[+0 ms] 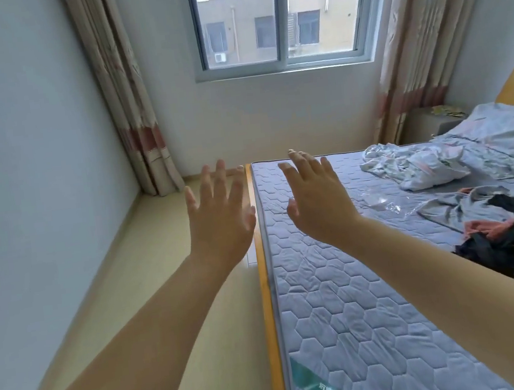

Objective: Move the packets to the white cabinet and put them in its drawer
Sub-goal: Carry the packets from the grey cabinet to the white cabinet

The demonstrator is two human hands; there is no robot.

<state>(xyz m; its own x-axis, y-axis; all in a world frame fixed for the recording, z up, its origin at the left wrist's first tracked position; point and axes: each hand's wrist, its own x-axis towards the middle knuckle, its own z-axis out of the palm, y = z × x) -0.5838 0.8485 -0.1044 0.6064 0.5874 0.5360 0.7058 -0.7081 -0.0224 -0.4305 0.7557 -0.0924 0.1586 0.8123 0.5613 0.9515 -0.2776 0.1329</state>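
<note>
My left hand (219, 212) is raised in front of me over the floor beside the bed, fingers straight and spread, holding nothing. My right hand (317, 197) is raised next to it over the mattress corner, fingers also straight and empty. A white bedside cabinet (427, 122) stands far right between the curtain and the headboard, partly hidden by bedding. Some yellowish packets (448, 110) lie on its top, small and hard to make out. No drawer front is visible.
A bed with a grey quilted mattress (341, 297) and an orange wooden frame (265, 290) fills the right. Crumpled bedding (437, 161), a clear plastic wrapper (378, 203) and dark clothes (510, 236) lie on it. A strip of floor (161, 269) runs along the left wall to the window.
</note>
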